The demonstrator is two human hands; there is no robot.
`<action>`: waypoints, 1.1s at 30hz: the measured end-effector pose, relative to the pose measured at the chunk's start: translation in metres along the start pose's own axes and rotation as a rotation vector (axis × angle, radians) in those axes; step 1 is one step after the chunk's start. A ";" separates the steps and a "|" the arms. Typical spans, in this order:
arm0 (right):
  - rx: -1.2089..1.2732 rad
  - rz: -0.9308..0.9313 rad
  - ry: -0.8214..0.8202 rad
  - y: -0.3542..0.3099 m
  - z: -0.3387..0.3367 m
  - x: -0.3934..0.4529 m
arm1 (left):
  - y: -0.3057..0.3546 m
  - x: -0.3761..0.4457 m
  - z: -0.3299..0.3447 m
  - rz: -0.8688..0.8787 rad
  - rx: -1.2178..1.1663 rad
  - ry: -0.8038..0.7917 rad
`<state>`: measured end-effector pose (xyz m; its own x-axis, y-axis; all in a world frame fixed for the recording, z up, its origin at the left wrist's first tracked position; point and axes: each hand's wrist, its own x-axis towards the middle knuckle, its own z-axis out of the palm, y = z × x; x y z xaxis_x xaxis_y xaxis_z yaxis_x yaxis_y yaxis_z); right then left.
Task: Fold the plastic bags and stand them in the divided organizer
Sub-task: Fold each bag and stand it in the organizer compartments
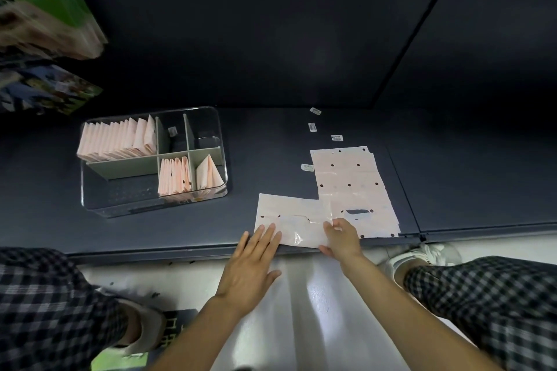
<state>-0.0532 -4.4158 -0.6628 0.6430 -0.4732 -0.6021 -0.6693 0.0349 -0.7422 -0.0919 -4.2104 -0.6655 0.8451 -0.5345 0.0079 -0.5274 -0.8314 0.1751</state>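
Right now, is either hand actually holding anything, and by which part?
The right hand pinches the half-folded bag at its right end. The left hand only presses flat on its left end.

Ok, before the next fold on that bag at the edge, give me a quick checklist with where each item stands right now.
1. Bag being folded lies flat on the dark surface: ok, partly folded already.
2. Left hand presses the bag's near left part with straight fingers: ok.
3. Right hand holds the bag's right end: ok, fingers curled at its edge.
4. Stack of unfolded bags kept apart from the fold: not ok, the bag overlaps its near corner.
5. Room in the clear divided organizer: ok, the near left compartment holds no bags.
6. Crease sharp and aligned: cannot tell.
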 end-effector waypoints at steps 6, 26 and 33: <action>0.071 0.010 0.053 0.000 0.004 -0.002 | -0.006 -0.002 0.014 -0.040 0.038 -0.119; -0.913 -1.174 -0.022 0.025 -0.031 -0.012 | -0.017 0.027 0.013 -0.144 -0.108 -0.095; -0.870 -1.162 -0.060 0.023 -0.032 -0.005 | -0.031 0.038 0.008 -0.174 -0.339 0.000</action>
<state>-0.0833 -4.4406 -0.6675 0.9688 0.1752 0.1755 0.2340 -0.8799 -0.4136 -0.0443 -4.2066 -0.6789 0.9197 -0.3893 -0.0506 -0.3169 -0.8122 0.4899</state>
